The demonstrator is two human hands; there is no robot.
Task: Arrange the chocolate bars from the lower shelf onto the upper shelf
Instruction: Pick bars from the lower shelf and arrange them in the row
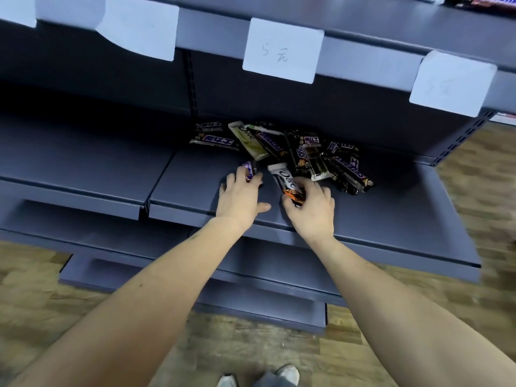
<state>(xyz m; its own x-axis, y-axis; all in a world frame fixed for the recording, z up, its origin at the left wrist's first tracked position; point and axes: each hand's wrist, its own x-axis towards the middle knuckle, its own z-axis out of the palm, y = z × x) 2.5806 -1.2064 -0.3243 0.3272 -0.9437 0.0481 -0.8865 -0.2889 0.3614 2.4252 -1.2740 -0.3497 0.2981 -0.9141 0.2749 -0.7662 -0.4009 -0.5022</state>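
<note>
Lower shelf [391, 219]: chocolate pile [293, 146] at back
Left hand [241, 195] grips purple bar [249, 171], right hand [311, 209] grips white bar [284, 177], both before pile; shelf front bare

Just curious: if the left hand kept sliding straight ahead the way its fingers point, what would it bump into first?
Probably the pale green bar at the pile's near edge; the left hand already holds a small purple bar. Depth is hard to judge.
</note>
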